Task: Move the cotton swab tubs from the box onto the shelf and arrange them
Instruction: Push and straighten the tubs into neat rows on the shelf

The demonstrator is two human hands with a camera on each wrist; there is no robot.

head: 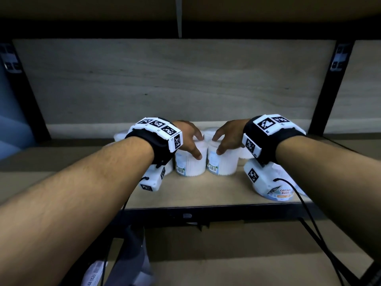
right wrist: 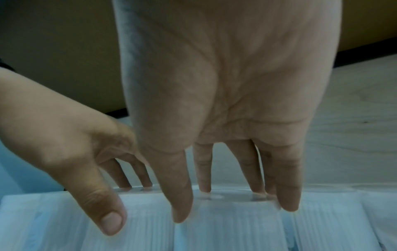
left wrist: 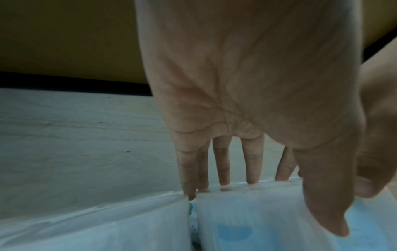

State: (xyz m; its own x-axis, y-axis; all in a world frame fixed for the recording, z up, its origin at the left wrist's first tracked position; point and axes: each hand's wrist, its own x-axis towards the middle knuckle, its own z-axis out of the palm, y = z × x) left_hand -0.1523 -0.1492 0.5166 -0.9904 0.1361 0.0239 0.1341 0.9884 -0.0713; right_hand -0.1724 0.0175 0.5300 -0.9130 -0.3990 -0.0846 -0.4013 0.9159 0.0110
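1. The shelf [head: 185, 195] is the biggest thing here – a pale wood board with a wood back wall. The box is not in view, so I cannot tell how many tubs are left to bring.

2. A bunch of white cotton swab tubs stands near the middle of the shelf. Some more sit behind, partly hidden by the hands. One tub [head: 282, 190] lies on its side near the front edge, under the right wrist. It needs to be stood up later.

3. The left tub [head: 190, 164] and the right tub [head: 221, 164] stand upright in front, just beside each other, with a thin gap between them.

4. The left hand [head: 188, 139] sits over the left tub. Its fingers [left wrist: 223, 166] reach down to the far rim and its thumb rests on the near side. The hold looks light, not a tight squeeze.

5. The right hand [head: 228, 139] does the same on the right tub, fingers [right wrist: 249, 166] at the far rim and thumb in front.

6. To do this step well, I think the hands should slide both tubs gently – low on the sides, so they do not tip. Push them together until they touch, line their fronts up, and turn the labels forward.
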